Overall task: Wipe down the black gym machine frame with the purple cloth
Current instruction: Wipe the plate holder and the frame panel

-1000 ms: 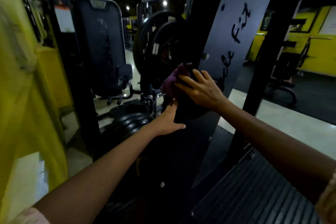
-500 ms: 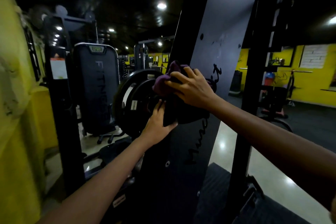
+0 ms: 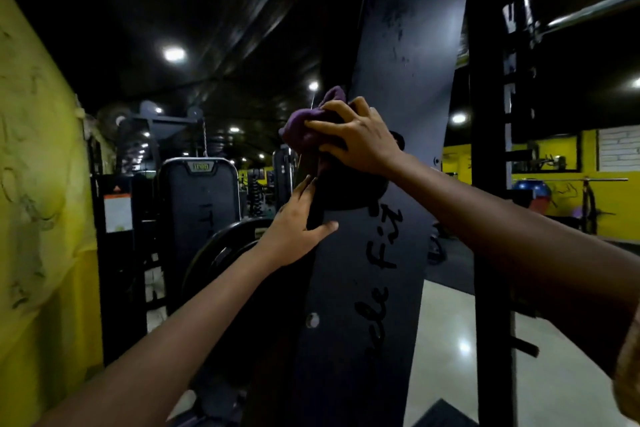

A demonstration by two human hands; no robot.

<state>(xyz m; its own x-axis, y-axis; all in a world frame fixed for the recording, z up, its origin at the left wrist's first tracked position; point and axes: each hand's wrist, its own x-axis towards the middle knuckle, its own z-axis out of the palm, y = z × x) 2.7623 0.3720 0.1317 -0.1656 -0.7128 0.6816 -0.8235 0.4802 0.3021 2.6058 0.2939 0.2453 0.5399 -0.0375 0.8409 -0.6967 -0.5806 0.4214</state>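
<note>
Overhead, ceiling lights [image 3: 174,54] glint off yellow walls [image 3: 38,201].

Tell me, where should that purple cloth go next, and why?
Probably slide it further up. The right hand presses the purple cloth against the black frame panel, scuff marks show just above it, and the left hand braces the panel's edge below.

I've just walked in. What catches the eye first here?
In the middle, a right hand presses a bunched purple cloth against a tall black frame panel with handwritten-style lettering. Just below, the left hand rests on the panel's edge. A yellow wall fills the left side.
</note>
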